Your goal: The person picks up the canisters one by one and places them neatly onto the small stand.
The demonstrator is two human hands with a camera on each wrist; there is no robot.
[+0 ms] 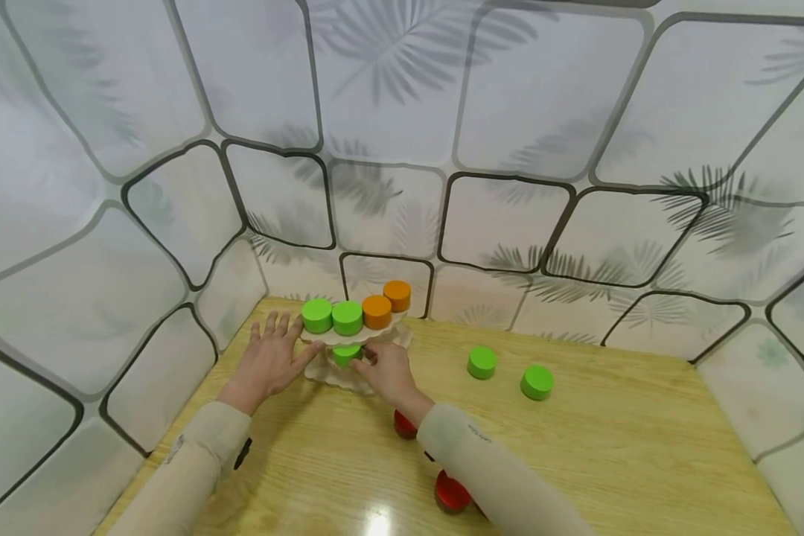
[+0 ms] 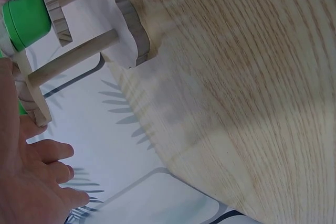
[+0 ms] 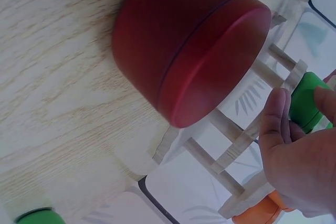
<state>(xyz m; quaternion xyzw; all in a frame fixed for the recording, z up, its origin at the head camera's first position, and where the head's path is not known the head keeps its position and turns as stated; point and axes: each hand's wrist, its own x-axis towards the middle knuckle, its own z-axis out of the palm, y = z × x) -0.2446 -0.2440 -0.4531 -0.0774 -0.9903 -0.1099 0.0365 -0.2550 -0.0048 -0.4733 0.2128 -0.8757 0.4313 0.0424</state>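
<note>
A tiered wooden stand (image 1: 338,378) with wavy-edged shelves stands toward the back left of the table. On its top shelf sit two green round boxes (image 1: 318,316) and two orange round boxes (image 1: 377,313) in a row. My right hand (image 1: 388,368) pinches another green round box (image 3: 306,100) by its sides at the lower shelf, under the top one. At the stand's left end, my left hand (image 1: 268,359) has its fingers spread. Its thumb and forefinger rest against the top shelf's end (image 2: 39,111), and the other fingers reach past it.
Two loose green boxes (image 1: 482,362) (image 1: 537,382) lie on the table (image 1: 610,447) to the right. Red boxes (image 1: 452,491) stand near my right forearm, partly hidden by the sleeve; one red box (image 3: 184,45) looms close in the right wrist view. Patterned walls (image 1: 388,208) border the table's back and sides.
</note>
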